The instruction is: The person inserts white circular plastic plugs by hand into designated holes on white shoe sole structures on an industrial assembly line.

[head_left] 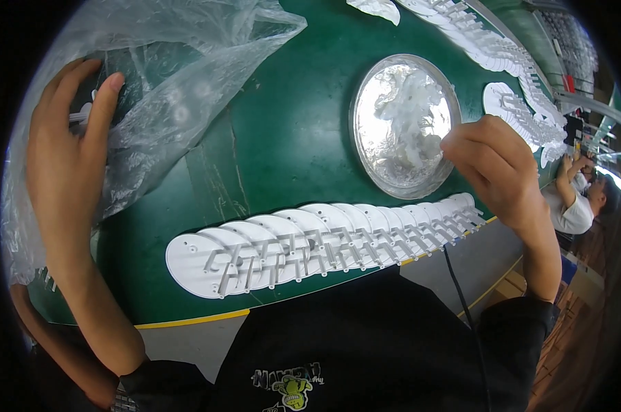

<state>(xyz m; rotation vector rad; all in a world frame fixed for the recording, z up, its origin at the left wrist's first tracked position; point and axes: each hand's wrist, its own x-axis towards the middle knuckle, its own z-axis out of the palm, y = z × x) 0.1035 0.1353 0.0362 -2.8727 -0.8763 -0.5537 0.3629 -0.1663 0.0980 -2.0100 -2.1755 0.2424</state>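
My left hand [70, 151] reaches into a clear plastic bag [166, 117] at the left, its thumb and fingers apart. A small white plastic part [82, 113] shows between them; whether they touch it I cannot tell. My right hand [496, 168] is closed in a pinch at the right rim of a round silvery dish [360, 130]. Whatever is between its fingertips is hidden. Smeared across the dish is a whitish translucent paste [410, 113]. In front of me, a row of overlapping white plastic plates [310, 233] with raised posts runs along the table's near edge.
More white plates [468, 34] lie in a curved row at the far right, with a second group [513, 110] nearer. A dark cable [458, 281] hangs beside my body. Another person [577, 206] sits at the right; someone's forearm [63, 350] shows at the lower left.
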